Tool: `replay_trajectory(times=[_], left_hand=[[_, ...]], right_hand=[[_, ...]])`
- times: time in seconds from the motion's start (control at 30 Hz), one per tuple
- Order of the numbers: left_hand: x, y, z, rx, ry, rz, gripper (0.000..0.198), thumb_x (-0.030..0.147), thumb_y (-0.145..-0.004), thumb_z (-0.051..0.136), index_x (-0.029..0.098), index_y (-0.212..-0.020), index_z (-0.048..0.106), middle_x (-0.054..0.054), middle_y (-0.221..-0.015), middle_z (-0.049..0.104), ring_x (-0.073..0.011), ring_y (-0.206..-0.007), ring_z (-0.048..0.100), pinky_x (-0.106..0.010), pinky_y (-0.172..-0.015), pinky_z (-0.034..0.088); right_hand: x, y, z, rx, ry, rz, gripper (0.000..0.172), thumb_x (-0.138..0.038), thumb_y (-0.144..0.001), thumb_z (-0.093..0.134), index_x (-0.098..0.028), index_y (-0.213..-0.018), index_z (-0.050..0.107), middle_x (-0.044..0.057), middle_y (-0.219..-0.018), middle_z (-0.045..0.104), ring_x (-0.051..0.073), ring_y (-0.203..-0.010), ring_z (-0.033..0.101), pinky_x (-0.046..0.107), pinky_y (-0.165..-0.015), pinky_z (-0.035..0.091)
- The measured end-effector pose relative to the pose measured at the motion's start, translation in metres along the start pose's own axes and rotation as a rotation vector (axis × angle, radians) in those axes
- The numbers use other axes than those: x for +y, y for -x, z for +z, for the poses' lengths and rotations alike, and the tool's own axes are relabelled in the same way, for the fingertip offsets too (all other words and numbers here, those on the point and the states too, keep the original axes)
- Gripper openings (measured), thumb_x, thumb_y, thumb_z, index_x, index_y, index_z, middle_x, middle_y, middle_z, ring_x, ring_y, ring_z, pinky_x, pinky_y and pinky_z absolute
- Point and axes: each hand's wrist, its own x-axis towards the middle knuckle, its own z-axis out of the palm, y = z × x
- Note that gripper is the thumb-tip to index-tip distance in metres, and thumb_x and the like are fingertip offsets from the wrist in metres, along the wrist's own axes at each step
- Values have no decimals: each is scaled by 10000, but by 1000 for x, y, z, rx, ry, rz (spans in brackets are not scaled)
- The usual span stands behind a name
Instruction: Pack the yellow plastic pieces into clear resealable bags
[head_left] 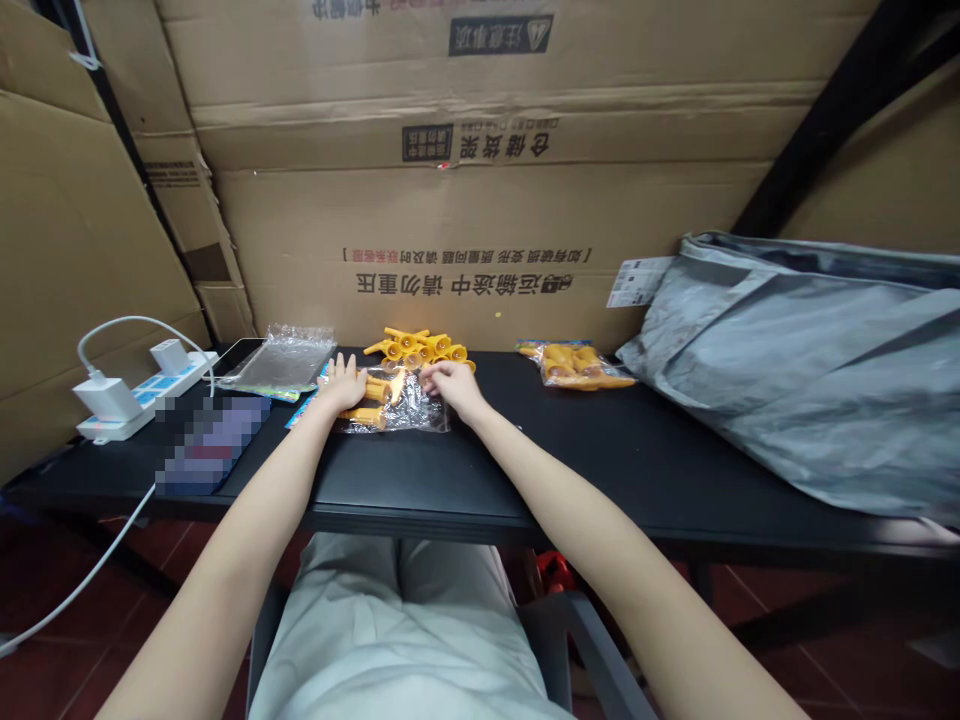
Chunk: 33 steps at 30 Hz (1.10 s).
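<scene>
A clear plastic bag point(421, 412) lies flat on the black table, with several yellow pipe-shaped plastic pieces point(367, 417) in its left part. My left hand point(343, 385) rests on the bag's left end, palm down and fingers spread. At the right end, my right hand point(457, 390) is closed, thumb and fingers pinching the bag's edge. One yellow piece stands between my hands, at the bag's middle. Just behind the bag is a pile of loose yellow pieces point(421, 345) with flared cups, partly hidden by my right hand.
A filled bag of yellow pieces point(571, 366) lies to the right, near a large grey bag point(810, 370). On the left are flat clear packaging point(289, 360), a blurred-out phone-like item point(214, 447) and a power strip point(161, 393) with white cables. Cardboard point(465, 220) walls the back.
</scene>
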Motion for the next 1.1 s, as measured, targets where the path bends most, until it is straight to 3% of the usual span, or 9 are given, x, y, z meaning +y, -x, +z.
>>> replay_trajectory(times=[0.1,0.17,0.23,0.33,0.47,0.63,0.93,1.1], left_hand=[[2,2,-1,-12,-3,-11,667,486,-887,177,202,-1490,167,-83,-1569,38,-271,-1435,-5,-553,-1124,121],[3,2,-2,-15,-6,-11,670,480,-889,174,188,-1492,160,-89,-1569,33,-275,-1436,-2,-556,-1122,124],[4,3,-2,-17,-12,-7,675,478,-890,170,174,-1493,155,-95,-1568,29,-280,-1435,-2,-560,-1120,128],[3,3,-3,-24,-12,-11,672,482,-890,167,183,-1493,158,-88,-1569,35,-277,-1435,0,-551,-1123,130],[3,1,-2,-23,-27,-15,679,486,-890,160,173,-1492,168,-81,-1568,51,-278,-1434,14,-537,-1127,146],[2,0,0,-9,-75,-14,677,489,-891,150,174,-1489,191,-62,-1567,80,-278,-1432,41,-522,-1125,191],[1,-2,1,5,-84,-9,674,489,-895,166,169,-1487,198,-70,-1563,98,-278,-1429,57,-519,-1125,201],[1,-1,1,3,-79,-2,684,489,-891,160,158,-1489,187,-73,-1565,88,-282,-1429,60,-525,-1126,190]], right_hand=[[5,-11,-29,307,195,-132,281,-119,-757,384,-136,-812,660,82,-885,689,174,-756,622,294,-739,494],[12,-17,-47,413,346,-189,322,-108,-753,369,-134,-900,653,111,-980,668,197,-882,606,322,-830,465],[22,-21,-59,378,453,-214,396,-86,-739,388,-111,-1061,616,140,-1134,616,195,-946,591,331,-888,441],[38,-27,-64,200,613,-193,513,-82,-741,432,-121,-1244,523,144,-1334,499,214,-1138,515,352,-943,414],[47,-29,-60,8,752,-132,511,-80,-770,443,-197,-1266,487,96,-1363,484,229,-1232,453,405,-962,399],[41,-26,-59,65,860,-89,300,-256,-811,540,-199,-1104,513,118,-1179,554,283,-1099,528,465,-889,424],[41,-25,-61,250,868,-60,237,-232,-814,541,-159,-1031,482,148,-1132,478,249,-941,570,360,-808,444],[33,-22,-60,201,909,-3,261,-269,-814,566,-146,-1042,537,151,-1177,473,253,-989,577,352,-833,455]])
